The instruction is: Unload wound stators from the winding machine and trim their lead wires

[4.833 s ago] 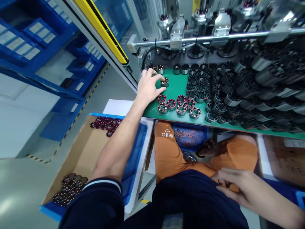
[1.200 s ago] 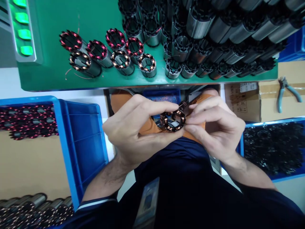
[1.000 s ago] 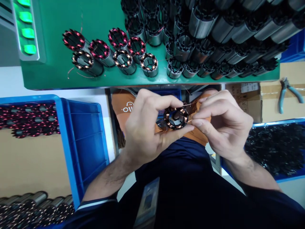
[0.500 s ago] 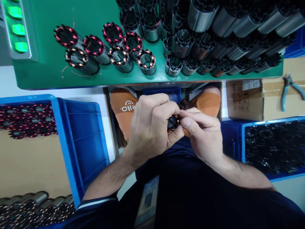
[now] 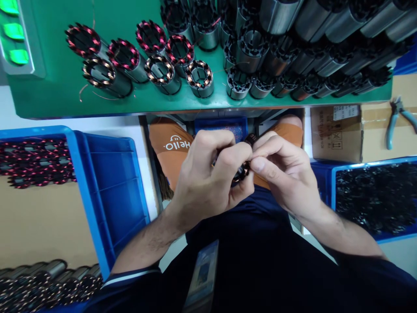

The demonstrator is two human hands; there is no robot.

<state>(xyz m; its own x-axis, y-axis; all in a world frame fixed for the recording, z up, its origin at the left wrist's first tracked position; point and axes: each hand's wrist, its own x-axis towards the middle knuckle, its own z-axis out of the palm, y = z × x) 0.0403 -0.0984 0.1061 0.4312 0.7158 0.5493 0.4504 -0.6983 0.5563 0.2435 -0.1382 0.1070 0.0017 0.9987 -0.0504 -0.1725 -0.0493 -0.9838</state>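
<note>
And here is the wound core [image 5: 241, 173], up in the air over the lap, just short of the green bench's [image 5: 48, 98] front edge, its copper-rimmed end peeping out between the fingers. The left hand [image 5: 206, 178] has it wrapped, fingers curled over and thumb beneath, so it sits at that grip's right side. Most of the body is covered, so its long axis I cannot call. In from the other side comes the right hand [image 5: 283, 174], thumb and forefinger pressed together right at the core's exposed rim; whether a wire end is pinched there, I can't tell. So the core is between the two, firmly the left hand's, with the right one's tips just at its edge. Beyond, copper-rimmed cores [image 5: 199, 79] stand along the bench's front edge, red-rimmed cores [image 5: 151, 38] behind them. Over to the right, pliers [image 5: 392, 130] lie on a carton [image 5: 353, 141]; its label [image 5: 345, 112] is too small to read. Clear as day, though, on the orange trouser leg [image 5: 167, 167]: "Hello", with a smiling face! The badge [image 5: 202, 274] shows no legible writing.
</note>
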